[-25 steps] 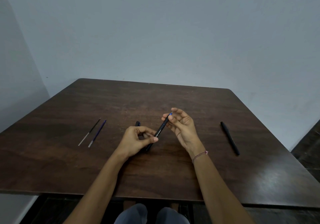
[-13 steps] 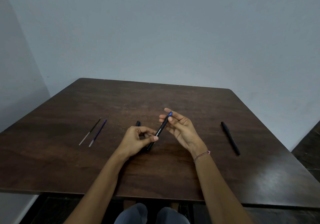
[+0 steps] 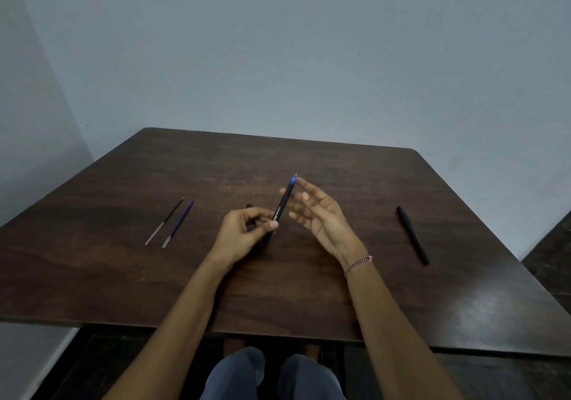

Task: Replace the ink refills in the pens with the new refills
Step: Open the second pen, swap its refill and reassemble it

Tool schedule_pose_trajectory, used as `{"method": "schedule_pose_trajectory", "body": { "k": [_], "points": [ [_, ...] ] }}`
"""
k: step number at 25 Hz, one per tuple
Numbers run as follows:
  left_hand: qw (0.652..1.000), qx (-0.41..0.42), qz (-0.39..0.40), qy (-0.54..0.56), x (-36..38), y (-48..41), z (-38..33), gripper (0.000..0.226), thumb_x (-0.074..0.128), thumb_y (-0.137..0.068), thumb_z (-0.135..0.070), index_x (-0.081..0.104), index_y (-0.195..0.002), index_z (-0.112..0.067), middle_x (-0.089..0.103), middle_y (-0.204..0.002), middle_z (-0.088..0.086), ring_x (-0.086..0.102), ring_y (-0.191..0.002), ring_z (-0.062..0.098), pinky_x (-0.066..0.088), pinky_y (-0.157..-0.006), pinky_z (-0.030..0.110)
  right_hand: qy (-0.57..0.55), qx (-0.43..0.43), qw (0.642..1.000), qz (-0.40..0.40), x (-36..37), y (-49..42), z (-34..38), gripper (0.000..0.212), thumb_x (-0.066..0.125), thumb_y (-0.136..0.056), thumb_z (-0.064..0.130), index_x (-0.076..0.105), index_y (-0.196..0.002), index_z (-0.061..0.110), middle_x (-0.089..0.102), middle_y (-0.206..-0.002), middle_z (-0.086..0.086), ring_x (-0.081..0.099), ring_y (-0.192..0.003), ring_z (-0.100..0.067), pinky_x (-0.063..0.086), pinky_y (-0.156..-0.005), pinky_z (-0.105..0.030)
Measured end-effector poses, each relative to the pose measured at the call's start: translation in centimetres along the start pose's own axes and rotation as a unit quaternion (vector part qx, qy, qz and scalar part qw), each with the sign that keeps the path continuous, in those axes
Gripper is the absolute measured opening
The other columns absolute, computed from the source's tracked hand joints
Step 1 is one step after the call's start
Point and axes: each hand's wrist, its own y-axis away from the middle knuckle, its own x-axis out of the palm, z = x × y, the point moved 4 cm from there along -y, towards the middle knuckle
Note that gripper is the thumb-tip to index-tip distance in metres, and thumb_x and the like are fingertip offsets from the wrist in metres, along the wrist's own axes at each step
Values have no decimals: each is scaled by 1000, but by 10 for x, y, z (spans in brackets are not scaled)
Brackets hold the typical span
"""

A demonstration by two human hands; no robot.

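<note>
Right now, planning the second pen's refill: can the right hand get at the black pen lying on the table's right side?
Probably yes: the right hand is open, gripping nothing, and bare table lies between it and the black pen.

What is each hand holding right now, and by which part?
The left hand pinches the slim black pen with a blue tip by its lower barrel; the right hand, spread beside the tip, holds nothing.

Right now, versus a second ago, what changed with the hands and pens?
The right hand opened, its fingers letting go of the tip of the blue-tipped black pen. The left hand still grips the barrel; the two thin refills and the other black pen lie unmoved on the dark wooden table.
</note>
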Motion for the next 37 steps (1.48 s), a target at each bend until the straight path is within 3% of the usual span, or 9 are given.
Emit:
{"method": "schedule_pose_trajectory", "body": {
  "k": [8, 12, 15, 17, 21, 24, 26, 31, 37],
  "points": [
    [967, -60, -218, 114, -24, -7, 12, 14, 68, -83, -6, 67, -96, -10, 68, -79, -3, 65, -66, -3, 52, -62, 11, 152, 27, 988, -4, 4, -4, -12, 25, 57, -93, 13, 61, -118, 17, 72, -98, -4, 68, -90, -12, 56, -81, -24],
    [955, -78, -256, 126, -28, -8, 16, 15, 68, -83, -6, 67, -98, -8, 67, -78, -4, 64, -62, -9, 49, -60, 7, 289, 53, 955, -49, 12, -11, -24, 26, 57, -94, 13, 62, -119, 9, 71, -90, -1, 66, -80, -6, 53, -74, -13],
    [959, -89, -245, 112, -26, -8, 15, 17, 69, -82, -6, 68, -99, -3, 67, -78, -2, 63, -60, -10, 48, -58, 7, 414, 48, 903, -102, 23, -27, -28, 22, 55, -94, 12, 66, -113, 10, 69, -82, 1, 60, -64, -3, 48, -60, -10],
    [960, -91, -244, 104, -27, -7, 14, 18, 70, -82, -8, 68, -99, -3, 67, -78, -2, 62, -59, -9, 48, -56, 8, 467, 35, 875, -119, 33, -36, -29, 20, 58, -92, 15, 68, -110, 14, 69, -79, 1, 60, -61, -6, 49, -61, -16],
    [959, -95, -245, 107, -29, -8, 17, 19, 71, -82, -13, 69, -100, -6, 68, -80, -3, 65, -70, 1, 50, -59, 10, 629, 4, 777, -33, 60, -48, -34, 31, 51, -93, 13, 65, -117, 25, 69, -96, -9, 65, -93, -26, 51, -82, -36],
    [954, -104, -256, 116, -30, -7, 19, 17, 72, -81, -16, 69, -96, -9, 68, -77, -6, 65, -67, -1, 48, -56, 8, 729, -12, 681, 59, 67, -51, -39, 33, 46, -92, 5, 65, -117, 16, 57, -121, -19, 54, -114, -39, 44, -90, -40],
    [954, -105, -253, 123, -30, -8, 19, 15, 72, -81, -17, 69, -94, -11, 68, -77, -6, 65, -68, -1, 50, -59, 11, 747, -18, 660, 79, 64, -50, -38, 30, 52, -90, 3, 66, -115, 13, 52, -127, -21, 50, -119, -39, 43, -95, -41],
    [958, -108, -231, 131, -29, -7, 18, 11, 73, -80, -18, 68, -89, -15, 68, -79, -2, 65, -78, 11, 53, -67, 22, 757, -64, 650, 25, 45, -41, -23, 25, 70, -82, 11, 68, -107, 13, 49, -107, -8, 55, -101, -26, 48, -87, -35],
    [976, -88, -132, 150, -20, -7, 11, 7, 74, -78, -12, 70, -79, -18, 70, -70, -4, 67, -68, 10, 52, -56, 19, 650, -107, 744, -107, 2, -24, 2, 24, 73, -80, 11, 70, -103, 9, 60, -101, -5, 55, -94, -15, 48, -87, -25]
  ]
}}
